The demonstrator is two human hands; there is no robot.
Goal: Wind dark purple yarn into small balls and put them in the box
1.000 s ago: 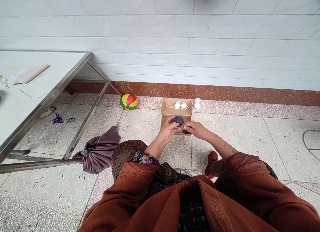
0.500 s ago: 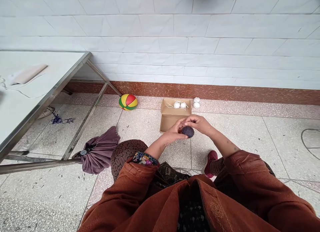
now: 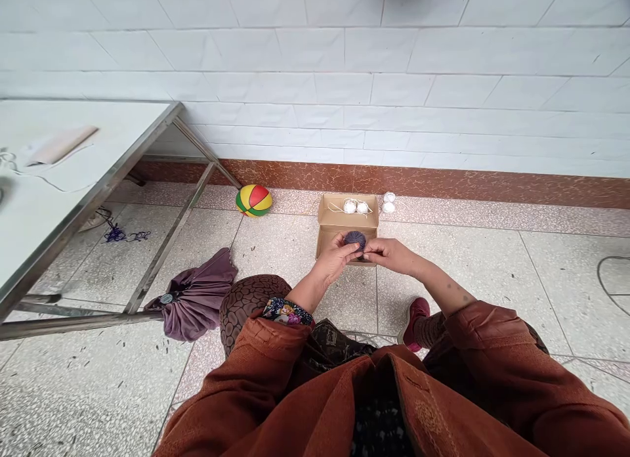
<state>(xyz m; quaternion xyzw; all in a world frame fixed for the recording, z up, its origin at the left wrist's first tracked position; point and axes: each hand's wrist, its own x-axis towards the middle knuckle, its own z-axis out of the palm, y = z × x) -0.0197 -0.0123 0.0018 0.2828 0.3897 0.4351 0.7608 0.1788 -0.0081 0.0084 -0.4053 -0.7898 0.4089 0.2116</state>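
A small dark purple ball of yarn [image 3: 354,238] is held up in front of me, gripped by the fingers of my left hand [image 3: 333,261]. My right hand [image 3: 391,254] pinches at the ball's right side, fingertips touching it; whether it holds a strand I cannot tell. Both hands hover over the near end of an open cardboard box [image 3: 329,236] on the floor. Two white yarn balls [image 3: 355,207] lie at the box's far end.
Another white ball [image 3: 388,203] sits on the floor beside the box. A striped toy ball [image 3: 253,200] rests by the wall. A folded purple umbrella [image 3: 197,298] lies left of my knee. A metal-framed table [image 3: 93,194] stands at left, purple thread [image 3: 118,234] beneath it.
The ball went down to the right with my right hand arched over it, then came back up to the left; now my right hand pinches at its side again.
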